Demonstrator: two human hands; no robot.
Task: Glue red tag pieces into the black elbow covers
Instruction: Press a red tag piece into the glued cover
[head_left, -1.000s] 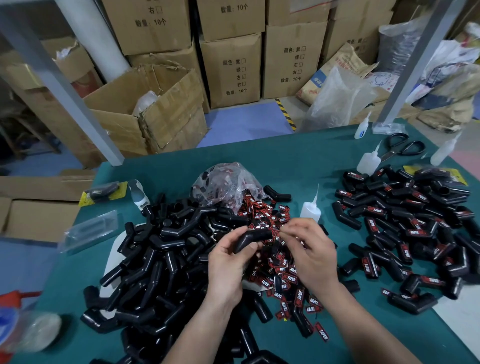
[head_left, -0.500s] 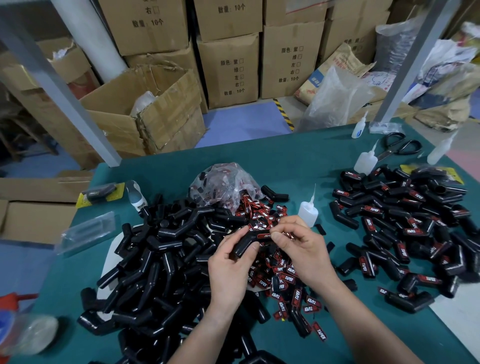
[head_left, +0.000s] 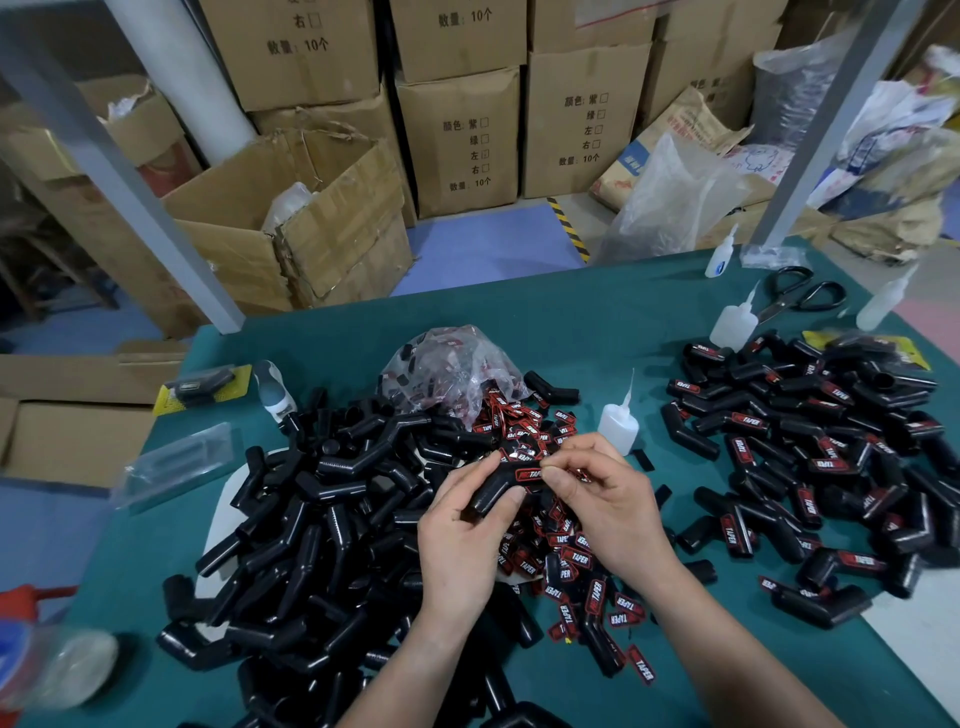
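Up close on a green tabletop (head_left: 571, 322): a heap of bare black plastic elbow covers (head_left: 322, 509) at left; the left hand (head_left: 460, 545) grips one black elbow cover (head_left: 498, 491) mid-frame, the right hand (head_left: 610, 506) pinching a red tag piece (head_left: 528, 474) against its bend; a white glue bottle (head_left: 618, 428) just beyond; tagged covers (head_left: 810, 441) at right.

Single view, head-worn, wide-angle lens. It looks forward and steeply down from above the near edge of the green table (head_left: 597, 322). Close range: left hand (head_left: 457, 545) and right hand (head_left: 618, 514) sit just below frame centre, with the forearms entering from the bottom edge. The table fills the lower half, its far edge crossing mid-frame. The upper half takes in the blue floor (head_left: 488, 244) and stacked cardboard boxes (head_left: 457, 145) beyond. The grey posts (head_left: 119, 171) lean outward at the frame sides.
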